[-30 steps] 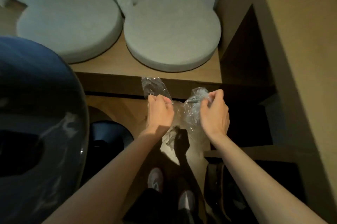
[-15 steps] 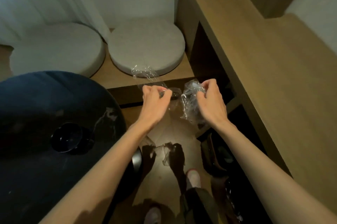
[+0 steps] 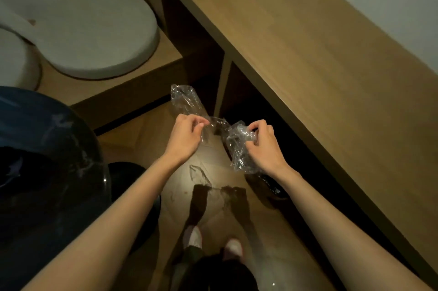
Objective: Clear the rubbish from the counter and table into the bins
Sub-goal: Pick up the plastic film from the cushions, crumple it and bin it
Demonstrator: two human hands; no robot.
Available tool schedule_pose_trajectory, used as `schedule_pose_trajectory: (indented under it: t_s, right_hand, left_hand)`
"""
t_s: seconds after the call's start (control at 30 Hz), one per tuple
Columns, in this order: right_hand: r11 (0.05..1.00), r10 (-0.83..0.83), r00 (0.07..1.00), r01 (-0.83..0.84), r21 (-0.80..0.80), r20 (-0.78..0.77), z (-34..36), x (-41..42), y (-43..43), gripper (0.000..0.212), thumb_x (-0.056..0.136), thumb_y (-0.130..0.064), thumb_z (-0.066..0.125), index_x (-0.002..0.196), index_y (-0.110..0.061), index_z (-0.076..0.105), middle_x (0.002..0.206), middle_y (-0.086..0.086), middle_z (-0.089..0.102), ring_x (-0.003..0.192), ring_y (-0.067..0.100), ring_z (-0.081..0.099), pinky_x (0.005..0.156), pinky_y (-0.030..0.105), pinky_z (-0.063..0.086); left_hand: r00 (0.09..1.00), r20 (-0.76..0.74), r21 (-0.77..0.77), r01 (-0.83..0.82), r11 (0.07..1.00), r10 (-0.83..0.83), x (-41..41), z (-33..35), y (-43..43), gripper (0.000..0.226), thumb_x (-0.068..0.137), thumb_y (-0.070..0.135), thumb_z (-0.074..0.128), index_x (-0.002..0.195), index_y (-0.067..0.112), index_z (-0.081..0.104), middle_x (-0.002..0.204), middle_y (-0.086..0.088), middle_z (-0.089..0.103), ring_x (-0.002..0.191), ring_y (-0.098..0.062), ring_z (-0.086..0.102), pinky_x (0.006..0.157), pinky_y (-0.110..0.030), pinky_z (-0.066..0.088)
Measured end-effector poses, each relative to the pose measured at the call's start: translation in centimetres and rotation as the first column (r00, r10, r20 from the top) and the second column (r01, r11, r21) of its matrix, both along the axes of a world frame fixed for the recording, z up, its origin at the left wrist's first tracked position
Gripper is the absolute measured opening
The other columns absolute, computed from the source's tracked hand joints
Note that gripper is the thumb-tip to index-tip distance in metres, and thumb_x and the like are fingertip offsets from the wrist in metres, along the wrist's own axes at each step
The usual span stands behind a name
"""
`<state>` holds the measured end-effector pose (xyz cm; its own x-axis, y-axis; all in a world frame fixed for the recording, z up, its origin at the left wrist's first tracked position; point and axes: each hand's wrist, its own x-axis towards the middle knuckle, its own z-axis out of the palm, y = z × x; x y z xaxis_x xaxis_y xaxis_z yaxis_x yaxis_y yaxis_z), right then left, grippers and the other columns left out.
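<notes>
On my feed both hands are held out level, near each other but not touching, above the floor (image 3: 208, 162). The left hand (image 3: 187, 139) pinches a clear film (image 3: 238, 148) between thumb and curled fingertips; the right hand (image 3: 265, 148) has its fingers curled round a crumpled wad of the same film. The film runs in one piece from hand to hand, sagging a little in the short gap between them; a loose end sticks up beyond the left hand's knuckles and another part hangs below the right palm. The film is thus in the air, touching neither table. A wood table (image 3: 308, 58) runs along the right of the right hand, with dark open compartments under it just past both hands. Below the right wrist, at the foot of that table, sits what looks like a dark bin (image 3: 272, 187) with a glossy liner; I cannot tell what is in it. Left of the left forearm is a dark table (image 3: 47, 153), round-edged and shiny. Beyond the left hand two pale round cushions (image 3: 94, 30) lie side by side on a low wooden ledge (image 3: 123, 87). Between the forearms two light shoes (image 3: 193, 236) stand on the floor; the film's shadow falls on the floor between them and the hands.
</notes>
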<state>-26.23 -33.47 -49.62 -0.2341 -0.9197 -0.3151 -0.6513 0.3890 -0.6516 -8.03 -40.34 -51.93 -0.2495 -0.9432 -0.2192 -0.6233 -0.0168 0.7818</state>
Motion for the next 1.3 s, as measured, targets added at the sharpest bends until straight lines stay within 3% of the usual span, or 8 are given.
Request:
schedule_pose_trajectory:
  t_s: [0.1,0.2,0.6,0.7,0.8,0.9,1.13,1.3]
  right_hand:
    - [0.999,-0.029,0.999,0.029,0.035,0.012,-1.7,-2.4,2.6,0.033,0.089,-0.002,0.052,0.117,-0.017,0.045,0.107,0.001,0.037,0.065,0.006,0.041,0.055,0.017,0.038]
    - [0.996,-0.070,0.997,0.070,0.051,0.016,-4.0,-4.6,4.8,0.033,0.089,-0.001,0.053,0.117,-0.018,0.047,0.109,0.000,0.037,0.064,0.006,0.043,0.053,0.013,0.041]
    - [0.978,-0.199,0.979,0.196,-0.071,-0.040,-18.3,-8.9,3.9,0.026,0.082,0.000,0.058,0.100,-0.018,0.053,0.087,0.000,0.050,0.067,0.008,0.047,0.060,0.023,0.041]
    - [0.969,-0.237,0.971,0.234,-0.081,-0.029,-22.6,-9.6,1.2,0.022,0.079,0.001,0.056,0.090,-0.018,0.050,0.075,-0.001,0.053,0.068,0.014,0.050,0.064,0.034,0.044]
    - [0.963,-0.268,0.960,0.268,-0.011,-0.076,-26.7,-11.0,-1.9,0.014,0.084,-0.010,0.057,0.093,-0.020,0.052,0.083,-0.002,0.055,0.079,0.015,0.051,0.069,0.025,0.036]
    - [0.949,-0.301,0.949,0.288,-0.126,-0.095,-30.7,-13.4,-5.1,0.016,0.081,-0.011,0.063,0.086,-0.018,0.050,0.082,0.000,0.054,0.076,0.017,0.050,0.068,0.025,0.035]
    - [0.829,-0.441,0.892,0.362,-0.426,-0.101,-39.3,-17.6,-10.3,0.015,0.084,-0.005,0.062,0.081,-0.013,0.050,0.067,-0.002,0.049,0.059,0.013,0.044,0.054,0.020,0.027]
    - [0.781,-0.442,0.889,0.315,-0.540,-0.122,-43.5,-17.6,-12.7,0.017,0.082,0.001,0.061,0.080,-0.011,0.049,0.073,0.003,0.051,0.058,0.010,0.043,0.053,0.016,0.031]
  left_hand:
    - [0.999,0.021,0.050,0.042,0.998,-0.044,-2.8,-1.6,1.6,0.017,0.094,0.019,0.049,0.094,0.029,0.063,0.115,-0.004,0.060,0.101,-0.011,0.056,0.084,-0.024,0.042]
    - [0.994,0.055,0.079,0.085,0.993,-0.089,-5.4,-3.2,3.1,0.012,0.094,0.018,0.052,0.099,0.024,0.062,0.112,-0.001,0.054,0.099,-0.012,0.054,0.090,-0.028,0.045]
    - [0.959,0.100,0.188,0.242,0.952,-0.264,-12.1,-15.7,1.4,0.022,0.090,0.011,0.059,0.111,0.012,0.064,0.108,0.001,0.049,0.096,-0.011,0.049,0.086,-0.021,0.038]
    - [0.957,0.107,0.167,0.250,0.954,-0.269,-13.6,-21.0,-0.6,0.023,0.089,0.008,0.059,0.111,0.011,0.063,0.118,-0.005,0.053,0.105,-0.018,0.054,0.093,-0.026,0.042]
    - [0.965,0.084,0.140,0.236,0.962,-0.249,-15.8,-26.1,-3.6,0.023,0.088,0.003,0.054,0.107,0.009,0.065,0.120,-0.007,0.058,0.111,-0.020,0.057,0.098,-0.031,0.046]
    - [0.945,0.135,0.093,0.288,0.953,-0.298,-18.0,-31.3,-7.1,0.025,0.088,0.002,0.049,0.109,0.007,0.062,0.121,-0.013,0.056,0.114,-0.027,0.055,0.101,-0.037,0.043]
    - [0.764,0.403,0.001,0.549,0.836,-0.503,-20.8,-42.0,-11.8,0.058,0.086,0.014,0.055,0.141,0.012,0.036,0.142,-0.016,0.034,0.131,-0.036,0.033,0.108,-0.044,0.035]
    - [0.370,0.719,0.153,0.742,0.652,-0.589,-22.5,-44.0,-13.1,0.086,0.086,0.059,0.047,0.151,0.015,0.011,0.158,-0.014,0.010,0.146,-0.034,0.001,0.115,-0.056,-0.005]
